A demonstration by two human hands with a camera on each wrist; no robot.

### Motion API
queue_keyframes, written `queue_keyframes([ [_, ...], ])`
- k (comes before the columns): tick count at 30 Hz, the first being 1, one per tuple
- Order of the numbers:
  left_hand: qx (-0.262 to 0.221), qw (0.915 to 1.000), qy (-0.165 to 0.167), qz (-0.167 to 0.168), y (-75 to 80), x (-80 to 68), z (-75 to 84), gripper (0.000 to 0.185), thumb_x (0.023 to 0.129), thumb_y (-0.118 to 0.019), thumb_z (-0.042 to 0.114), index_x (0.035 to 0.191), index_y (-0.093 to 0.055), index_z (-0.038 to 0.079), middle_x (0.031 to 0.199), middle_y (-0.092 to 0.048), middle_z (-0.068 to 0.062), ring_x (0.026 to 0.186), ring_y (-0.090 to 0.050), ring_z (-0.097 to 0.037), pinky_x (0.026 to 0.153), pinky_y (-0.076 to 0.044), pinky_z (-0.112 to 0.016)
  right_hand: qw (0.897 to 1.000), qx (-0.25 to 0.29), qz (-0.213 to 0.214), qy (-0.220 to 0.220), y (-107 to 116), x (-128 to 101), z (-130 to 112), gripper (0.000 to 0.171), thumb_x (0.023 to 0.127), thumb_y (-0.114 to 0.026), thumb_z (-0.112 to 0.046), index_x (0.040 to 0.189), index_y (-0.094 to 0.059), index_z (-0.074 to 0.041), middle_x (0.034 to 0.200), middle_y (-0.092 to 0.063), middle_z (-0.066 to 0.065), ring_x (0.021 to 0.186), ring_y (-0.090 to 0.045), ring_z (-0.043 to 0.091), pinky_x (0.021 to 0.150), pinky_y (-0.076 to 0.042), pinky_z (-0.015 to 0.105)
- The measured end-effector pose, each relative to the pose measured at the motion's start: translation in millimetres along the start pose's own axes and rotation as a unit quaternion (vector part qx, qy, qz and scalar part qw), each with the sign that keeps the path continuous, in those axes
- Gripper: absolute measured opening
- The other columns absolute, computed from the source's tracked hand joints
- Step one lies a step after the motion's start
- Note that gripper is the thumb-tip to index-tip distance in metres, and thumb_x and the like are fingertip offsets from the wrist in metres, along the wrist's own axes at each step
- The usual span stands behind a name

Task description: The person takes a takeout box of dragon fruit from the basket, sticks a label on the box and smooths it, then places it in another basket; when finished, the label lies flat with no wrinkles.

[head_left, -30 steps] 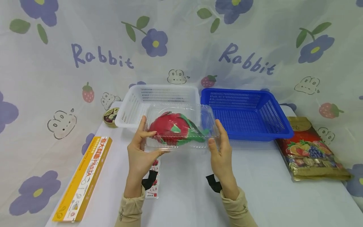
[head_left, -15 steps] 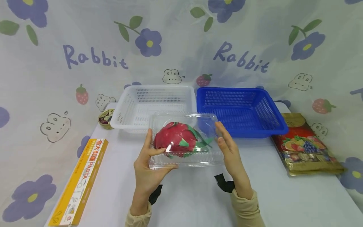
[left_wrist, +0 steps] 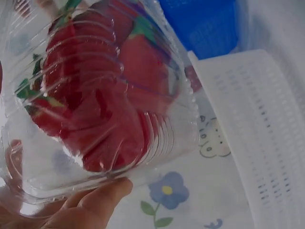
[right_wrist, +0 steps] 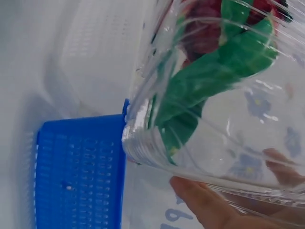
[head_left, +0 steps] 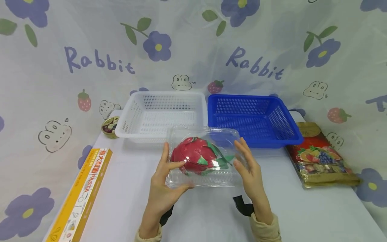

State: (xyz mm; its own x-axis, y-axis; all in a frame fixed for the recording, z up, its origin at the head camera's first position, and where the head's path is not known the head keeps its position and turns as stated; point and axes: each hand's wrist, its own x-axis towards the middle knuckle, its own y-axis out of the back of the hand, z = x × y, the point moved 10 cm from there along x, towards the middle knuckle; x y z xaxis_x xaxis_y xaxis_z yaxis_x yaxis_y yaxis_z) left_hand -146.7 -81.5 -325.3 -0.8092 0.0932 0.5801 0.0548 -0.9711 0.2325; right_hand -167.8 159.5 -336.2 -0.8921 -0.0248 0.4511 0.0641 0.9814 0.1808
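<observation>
A clear plastic clamshell box [head_left: 229, 143] is held up over the table, its lid down. Inside lies a red dragon fruit [head_left: 191, 154] with green leafy tips, which also fills much of the left wrist view. My left hand [head_left: 164, 190] grips the box's left end, thumb along the near lower edge and fingers spread up the side. At the opposite end my right hand [head_left: 252, 174] holds the box between thumb and fingers. The right wrist view shows the green leaves [right_wrist: 209, 76] through the plastic, with right-hand fingers [right_wrist: 205, 198] at its edge.
Behind the box stand a white basket [head_left: 130, 117] and a blue basket [head_left: 290, 132]. A pasta box [head_left: 81, 195] lies left, near a small round tin [head_left: 110, 127]. At the right is a red and gold fruit-print bag [head_left: 323, 158]. A printed curtain [head_left: 187, 40] hangs behind.
Both hands have brought the box lower and nearer in the head view, and slightly right. Its lid shows more from above. The red-and-white strip seen earlier by the left wrist is out of sight.
</observation>
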Motion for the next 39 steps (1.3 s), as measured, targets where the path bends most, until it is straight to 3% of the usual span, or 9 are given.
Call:
queue_keyframes([
  [3,0.051,0.9982,0.002,-0.032,-4.4,-3.4,-0.3,0.081,0.054,-0.093,0.004,0.127,-0.059,0.012,0.162,-0.016,-0.016,0.148,-0.023,-0.030,0.110,-0.039,-0.032,1.000,0.002,0.007,0.027,3.1,-4.6,-3.9,0.051,0.093,-0.043,0.009,0.144,-0.039,0.005,0.160,-0.022,0.015,0.146,-0.025,0.005,0.109,-0.034,0.013],
  [6,0.070,0.9952,0.041,-0.055,-8.4,-7.8,-8.0,0.097,0.052,-0.095,0.014,0.138,-0.051,0.018,0.163,-0.013,-0.014,0.147,-0.023,-0.039,0.107,-0.038,-0.057,0.999,-0.010,0.016,0.036,6.1,-9.3,-3.2,0.052,0.091,-0.044,0.009,0.142,-0.042,0.004,0.160,-0.024,0.014,0.149,-0.022,0.009,0.111,-0.030,0.012],
  [9,0.064,0.9931,0.088,-0.043,-10.1,-10.4,-17.7,0.101,0.053,-0.095,0.021,0.142,-0.047,0.020,0.163,-0.015,-0.015,0.145,-0.025,-0.044,0.102,-0.033,-0.071,0.999,-0.026,0.022,0.028,6.5,-14.3,1.2,0.054,0.088,-0.048,0.009,0.141,-0.044,0.003,0.160,-0.023,0.017,0.150,-0.020,0.011,0.114,-0.024,0.012],
  [12,0.077,0.9876,0.135,-0.022,-10.4,-14.7,-28.3,0.106,0.054,-0.094,0.027,0.146,-0.043,0.018,0.161,-0.021,-0.015,0.144,-0.029,-0.044,0.101,-0.035,-0.069,0.999,-0.036,0.015,0.023,3.6,-19.6,6.0,0.053,0.087,-0.049,0.010,0.140,-0.045,0.004,0.160,-0.021,0.021,0.150,-0.018,0.012,0.116,-0.020,0.013],
  [16,0.097,0.9768,0.189,-0.025,-14.2,-24.7,-40.2,0.119,0.053,-0.094,0.032,0.152,-0.032,0.014,0.160,-0.025,-0.013,0.144,-0.030,-0.040,0.103,-0.037,-0.063,0.998,-0.042,0.013,0.036,1.2,-26.3,9.5,0.054,0.085,-0.050,0.011,0.138,-0.047,0.005,0.158,-0.022,0.024,0.150,-0.020,0.011,0.115,-0.020,0.012],
  [21,0.119,0.9663,0.224,-0.046,-20.9,-33.0,-49.1,0.128,0.052,-0.094,0.033,0.155,-0.021,0.010,0.160,-0.024,-0.013,0.146,-0.028,-0.037,0.107,-0.037,-0.056,0.996,-0.057,0.020,0.060,1.9,-31.7,10.9,0.055,0.082,-0.050,0.011,0.136,-0.049,0.005,0.156,-0.026,0.026,0.149,-0.024,0.013,0.114,-0.021,0.011],
  [26,0.127,0.9551,0.260,-0.064,-27.0,-40.4,-60.4,0.131,0.052,-0.094,0.035,0.155,-0.018,0.007,0.161,-0.023,-0.014,0.146,-0.026,-0.037,0.109,-0.034,-0.057,0.997,-0.060,0.010,0.039,2.7,-36.5,21.7,0.055,0.082,-0.052,0.010,0.136,-0.049,0.005,0.156,-0.024,0.027,0.149,-0.022,0.011,0.115,-0.020,0.012],
  [30,0.130,0.9522,0.266,-0.073,-31.8,-44.8,-65.9,0.132,0.052,-0.093,0.038,0.154,-0.017,0.004,0.160,-0.023,-0.018,0.146,-0.026,-0.040,0.110,-0.033,-0.058,0.997,-0.068,0.003,0.038,3.1,-40.9,30.1,0.054,0.082,-0.051,0.011,0.136,-0.048,0.007,0.156,-0.024,0.028,0.149,-0.022,0.011,0.115,-0.020,0.012],
  [39,0.191,0.9504,0.232,-0.081,-39.4,-49.0,-65.0,0.126,0.051,-0.093,0.038,0.150,-0.027,-0.002,0.156,-0.028,-0.023,0.142,-0.032,-0.042,0.108,-0.037,-0.056,0.995,-0.090,-0.002,0.039,2.6,-46.6,41.2,0.053,0.082,-0.052,0.010,0.135,-0.050,0.004,0.155,-0.025,0.029,0.148,-0.024,0.010,0.114,-0.022,0.012],
])
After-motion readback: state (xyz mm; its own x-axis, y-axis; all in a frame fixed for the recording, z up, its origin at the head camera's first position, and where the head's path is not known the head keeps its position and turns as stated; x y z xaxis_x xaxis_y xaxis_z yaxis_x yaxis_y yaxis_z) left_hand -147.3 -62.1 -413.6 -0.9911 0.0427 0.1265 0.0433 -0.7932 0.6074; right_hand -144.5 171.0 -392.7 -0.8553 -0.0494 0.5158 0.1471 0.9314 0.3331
